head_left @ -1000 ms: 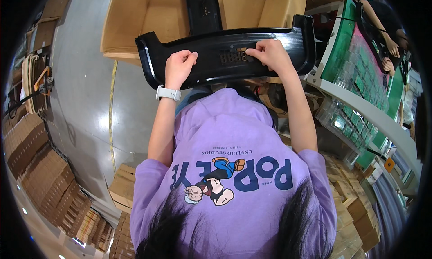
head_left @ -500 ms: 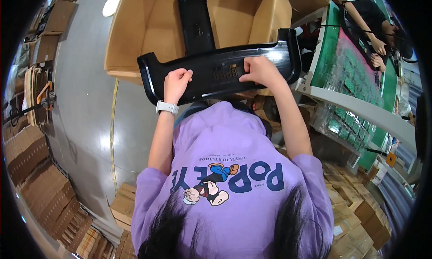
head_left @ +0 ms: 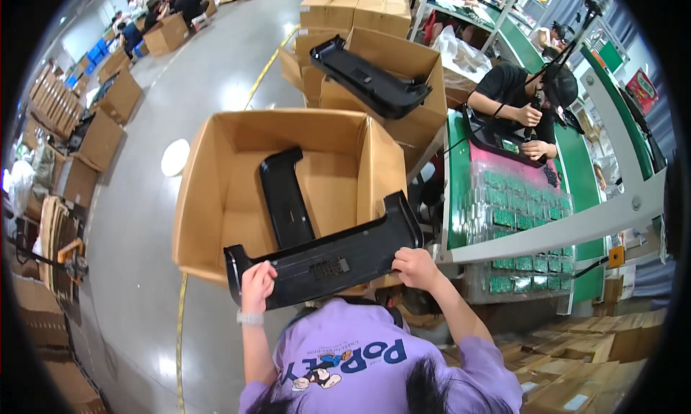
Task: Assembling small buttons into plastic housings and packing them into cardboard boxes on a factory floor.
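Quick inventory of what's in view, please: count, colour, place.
Large open carton: 1, brown, centre
Held panel: 1, black, centre foreground
Second panel: 1, black, inside large open carton
Third panel: 1, black, on far open carton
Other cartons: many, brown, left, right, background
Workbench: 1, green, right
Mat: 1, pink, on workbench
Trayed boards: many, green, right
Round object: 1, white, floor left
Co-worker: 1, black top, right
Fourth panel: 1, black, before co-worker
Distant people: several, mixed clothing, top corners
Left hand: 1, bare, white wristband, gripping held panel's left end
Right hand: 1, bare, gripping held panel's right end

Purple short-slv tee (head_left: pixel 363 371), wht wristband (head_left: pixel 251 317)
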The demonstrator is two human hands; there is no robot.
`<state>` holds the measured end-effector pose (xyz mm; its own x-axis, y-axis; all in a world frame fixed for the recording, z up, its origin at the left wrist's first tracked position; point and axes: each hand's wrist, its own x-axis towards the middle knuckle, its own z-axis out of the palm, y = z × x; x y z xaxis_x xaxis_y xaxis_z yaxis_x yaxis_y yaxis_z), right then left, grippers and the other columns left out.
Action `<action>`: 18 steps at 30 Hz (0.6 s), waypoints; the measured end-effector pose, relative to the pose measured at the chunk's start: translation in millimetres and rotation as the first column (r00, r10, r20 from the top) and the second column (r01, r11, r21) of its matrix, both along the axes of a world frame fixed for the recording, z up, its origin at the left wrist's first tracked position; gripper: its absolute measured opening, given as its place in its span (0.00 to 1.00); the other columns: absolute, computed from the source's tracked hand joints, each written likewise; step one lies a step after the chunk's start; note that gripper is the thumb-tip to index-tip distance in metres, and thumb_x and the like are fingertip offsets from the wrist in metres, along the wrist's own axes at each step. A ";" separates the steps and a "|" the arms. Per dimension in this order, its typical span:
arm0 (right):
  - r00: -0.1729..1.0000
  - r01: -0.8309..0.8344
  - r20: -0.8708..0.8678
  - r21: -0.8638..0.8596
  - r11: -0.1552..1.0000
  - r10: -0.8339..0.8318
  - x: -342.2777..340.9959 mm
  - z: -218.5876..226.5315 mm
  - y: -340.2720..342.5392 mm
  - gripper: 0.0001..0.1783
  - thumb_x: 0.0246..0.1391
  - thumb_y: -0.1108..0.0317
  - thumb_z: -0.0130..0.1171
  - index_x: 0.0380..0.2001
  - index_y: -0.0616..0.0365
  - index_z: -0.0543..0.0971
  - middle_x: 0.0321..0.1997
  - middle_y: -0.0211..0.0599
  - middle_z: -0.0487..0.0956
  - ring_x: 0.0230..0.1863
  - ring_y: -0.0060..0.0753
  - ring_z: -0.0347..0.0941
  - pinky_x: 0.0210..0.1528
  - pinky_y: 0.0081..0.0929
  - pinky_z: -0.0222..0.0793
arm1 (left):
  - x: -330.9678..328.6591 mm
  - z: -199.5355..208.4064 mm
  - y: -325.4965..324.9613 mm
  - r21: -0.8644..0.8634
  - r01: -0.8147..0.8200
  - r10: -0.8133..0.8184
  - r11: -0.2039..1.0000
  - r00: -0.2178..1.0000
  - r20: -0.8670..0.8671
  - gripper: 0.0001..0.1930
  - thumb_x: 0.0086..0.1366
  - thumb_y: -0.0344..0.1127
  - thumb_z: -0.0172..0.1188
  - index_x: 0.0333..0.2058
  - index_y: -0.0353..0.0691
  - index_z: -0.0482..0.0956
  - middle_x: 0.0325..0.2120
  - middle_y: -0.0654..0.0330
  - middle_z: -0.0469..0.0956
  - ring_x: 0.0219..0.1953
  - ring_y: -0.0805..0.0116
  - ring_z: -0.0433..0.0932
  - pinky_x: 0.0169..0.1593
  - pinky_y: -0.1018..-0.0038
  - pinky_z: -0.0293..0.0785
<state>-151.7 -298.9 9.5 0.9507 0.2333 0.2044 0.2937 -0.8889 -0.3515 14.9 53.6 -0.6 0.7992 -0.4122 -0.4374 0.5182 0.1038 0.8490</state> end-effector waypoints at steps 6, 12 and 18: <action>0.904 0.249 0.353 0.021 0.968 -0.240 57.3 62.2 -38.2 0.09 0.31 0.71 0.61 0.16 0.56 0.70 0.20 0.35 0.68 0.25 0.38 0.70 0.24 0.33 0.67 | -12.1 74.4 -11.5 -0.167 0.214 -0.128 0.963 0.901 0.414 0.16 0.65 0.38 0.52 0.21 0.35 0.71 0.10 0.72 0.57 0.11 0.85 0.51 0.15 0.84 0.45; 0.641 0.610 0.611 -0.040 0.791 -0.464 212.7 39.4 -150.0 0.11 0.40 0.66 0.62 0.23 0.57 0.70 0.28 0.37 0.71 0.30 0.41 0.72 0.28 0.36 0.69 | -40.3 28.8 -61.5 -0.092 -0.035 0.026 0.995 0.995 -0.095 0.10 0.63 0.33 0.54 0.25 0.35 0.72 0.11 0.74 0.57 0.12 0.86 0.53 0.16 0.84 0.44; 0.670 0.717 0.467 -0.205 0.667 -0.577 350.2 26.8 -218.9 0.04 0.42 0.69 0.58 0.22 0.55 0.74 0.30 0.35 0.75 0.34 0.39 0.75 0.34 0.35 0.72 | -77.5 13.6 -56.6 -0.014 -0.220 0.212 0.975 0.955 -0.206 0.10 0.63 0.34 0.55 0.24 0.35 0.72 0.11 0.75 0.57 0.11 0.86 0.52 0.15 0.84 0.43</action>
